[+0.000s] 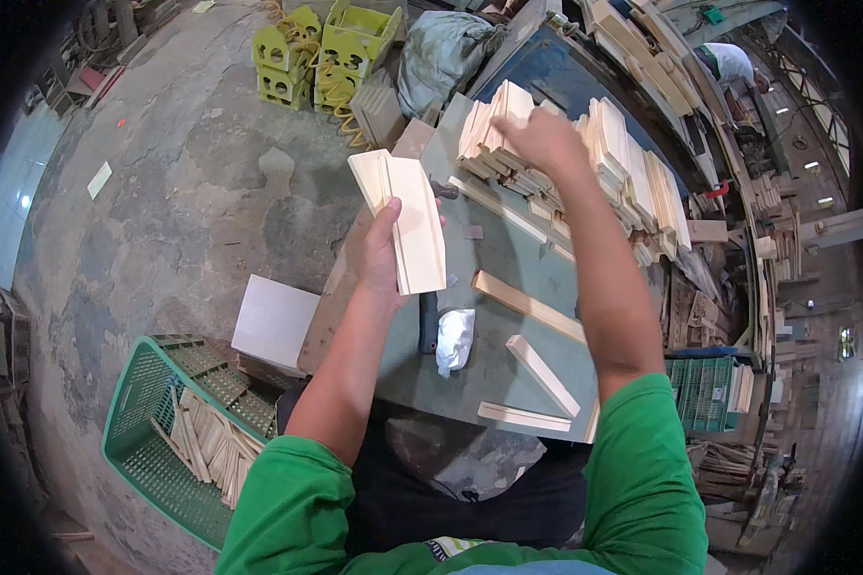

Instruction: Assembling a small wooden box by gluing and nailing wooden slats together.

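In the head view, over the table (489, 379), the left hand (381, 251) is closed around two pale boards (414, 225), thumb across the front. Farther right, the right hand (545, 142) is at the stack (609, 144), fingers bent over its left part; whether they grip a piece I cannot tell. Below the boards, a dark handle (429, 326) lies just beside a white bundle (455, 340), with sticks (529, 307) to the right. At lower left, offcuts (211, 436) fill part of a green crate (123, 398).

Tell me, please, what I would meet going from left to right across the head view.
Large green crate → left hand with wood pieces → white bundle → right hand → small green crate.
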`<state>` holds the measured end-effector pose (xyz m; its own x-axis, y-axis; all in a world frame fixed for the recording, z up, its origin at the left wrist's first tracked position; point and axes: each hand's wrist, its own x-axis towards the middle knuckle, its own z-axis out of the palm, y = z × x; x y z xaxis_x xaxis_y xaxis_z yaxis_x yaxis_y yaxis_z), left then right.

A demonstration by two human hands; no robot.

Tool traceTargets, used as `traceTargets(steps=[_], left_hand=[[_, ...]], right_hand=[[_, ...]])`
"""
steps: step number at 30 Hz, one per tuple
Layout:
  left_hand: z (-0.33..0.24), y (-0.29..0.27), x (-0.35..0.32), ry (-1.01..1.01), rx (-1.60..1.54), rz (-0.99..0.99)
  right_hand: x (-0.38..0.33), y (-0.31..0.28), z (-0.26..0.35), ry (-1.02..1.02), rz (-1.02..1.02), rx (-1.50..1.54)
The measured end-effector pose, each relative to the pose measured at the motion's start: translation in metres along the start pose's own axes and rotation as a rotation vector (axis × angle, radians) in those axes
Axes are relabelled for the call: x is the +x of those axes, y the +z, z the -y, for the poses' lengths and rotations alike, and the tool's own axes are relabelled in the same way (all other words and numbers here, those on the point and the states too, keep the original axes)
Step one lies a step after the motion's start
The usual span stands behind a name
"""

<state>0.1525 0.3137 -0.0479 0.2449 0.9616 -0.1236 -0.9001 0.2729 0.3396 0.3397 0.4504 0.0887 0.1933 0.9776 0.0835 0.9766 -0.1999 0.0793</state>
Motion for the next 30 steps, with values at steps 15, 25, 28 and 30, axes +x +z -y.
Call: traceTargets(steps=[15, 25, 28, 30], left_hand=[[-0.002, -0.005, 0.002, -0.011, -0.008, -0.046], [0.0, -0.01, 0.002, 0.032, 0.017, -0.023], [-0.003, -0.007, 0.003, 0.026, -0.098, -0.005], [-0.002, -0.014, 0.006, -0.01, -0.121, 0.037]], right_hand=[[-0.04, -0.003, -0.06, 0.338, 0.136, 1.548], [-0.024, -0.009, -0.009, -0.036, 0.051, -0.25], [-0.028, 0.003, -0.006, -0.221, -0.044, -0.15], [-0.03, 0.007, -0.002, -0.345, -0.154, -0.02]])
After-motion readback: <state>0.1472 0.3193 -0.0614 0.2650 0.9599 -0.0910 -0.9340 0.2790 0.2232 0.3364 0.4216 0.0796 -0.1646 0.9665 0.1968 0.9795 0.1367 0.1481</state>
